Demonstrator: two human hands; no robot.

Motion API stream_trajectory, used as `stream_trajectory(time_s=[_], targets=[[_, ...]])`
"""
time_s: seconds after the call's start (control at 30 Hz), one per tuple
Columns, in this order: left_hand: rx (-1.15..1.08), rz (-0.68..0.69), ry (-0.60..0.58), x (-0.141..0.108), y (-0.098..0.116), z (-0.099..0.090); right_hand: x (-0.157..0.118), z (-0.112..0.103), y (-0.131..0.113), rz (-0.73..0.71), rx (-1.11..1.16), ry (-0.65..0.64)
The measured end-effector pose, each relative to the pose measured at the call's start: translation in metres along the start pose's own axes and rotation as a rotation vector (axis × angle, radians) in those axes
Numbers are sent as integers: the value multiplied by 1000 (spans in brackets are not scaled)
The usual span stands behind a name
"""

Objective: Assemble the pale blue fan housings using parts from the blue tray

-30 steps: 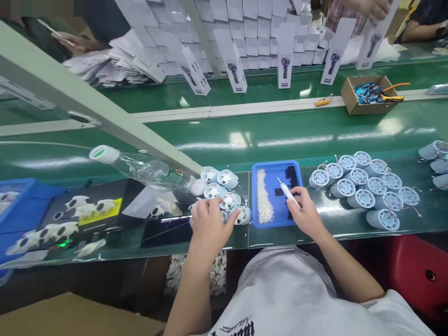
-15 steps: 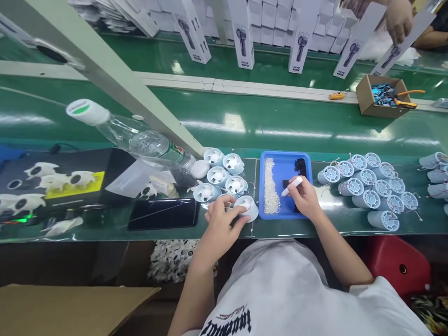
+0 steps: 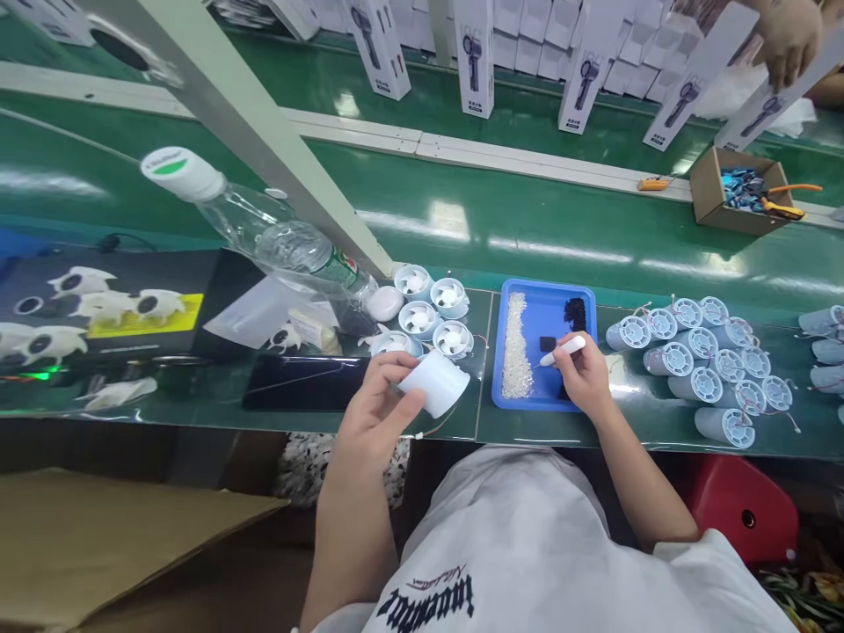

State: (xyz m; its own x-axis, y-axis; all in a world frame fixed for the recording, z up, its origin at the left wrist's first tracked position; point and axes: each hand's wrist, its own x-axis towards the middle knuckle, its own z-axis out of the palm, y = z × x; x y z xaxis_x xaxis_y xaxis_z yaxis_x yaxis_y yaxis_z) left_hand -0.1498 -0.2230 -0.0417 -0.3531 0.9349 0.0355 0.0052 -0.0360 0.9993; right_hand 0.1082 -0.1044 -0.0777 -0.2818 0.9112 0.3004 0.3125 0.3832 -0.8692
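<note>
A pale blue cylindrical housing [image 3: 436, 383] lies tilted on its side between the fingers and thumb of my left hand [image 3: 383, 403], a thin wire trailing below it. My right hand [image 3: 583, 376] pinches a white pen-like tool [image 3: 562, 350], its tip pointing down-left over the blue tray [image 3: 544, 404]. In the tray lie a strip of small whitish pieces [image 3: 516, 347], a black block [image 3: 547, 344] and a pile of small black pieces [image 3: 575, 313]. Several housings with white fan blades [image 3: 452, 338] stand just beyond my left hand.
More blue housings [image 3: 700, 384] stand at the right. Left are a bottle [image 3: 290, 246], a dark phone-like slab [image 3: 300, 383] and white shell parts [image 3: 158, 303]. An open carton [image 3: 716, 207] stands back right. Another person's hand [image 3: 791, 40] is beyond the upright boxes.
My left hand has lifted and tipped the housing onto its side, moving slightly left. My right hand still holds the tool over the tray. The whole view has shifted a little.
</note>
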Motion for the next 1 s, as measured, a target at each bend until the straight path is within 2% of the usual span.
stream_trajectory(time_s=[0.23,0.33,0.5,0.67,0.83,1.0], targets=[[-185,-49,24,0,4,4,3,-4,-6,-73,-68,-67],[-246,-53,40,0,10,8,1,-5,-5,-79,-58,-39],[-249,-87,58,2,14,10,0,-5,-4,-101,-76,-16],[-248,-102,79,2,14,11,-1,-9,-7,-143,-112,-105],[-271,-102,77,2,14,15,-2,-9,-2,-194,-97,-18],[-252,-114,98,3,15,17,0,-8,1,-186,-85,-38]])
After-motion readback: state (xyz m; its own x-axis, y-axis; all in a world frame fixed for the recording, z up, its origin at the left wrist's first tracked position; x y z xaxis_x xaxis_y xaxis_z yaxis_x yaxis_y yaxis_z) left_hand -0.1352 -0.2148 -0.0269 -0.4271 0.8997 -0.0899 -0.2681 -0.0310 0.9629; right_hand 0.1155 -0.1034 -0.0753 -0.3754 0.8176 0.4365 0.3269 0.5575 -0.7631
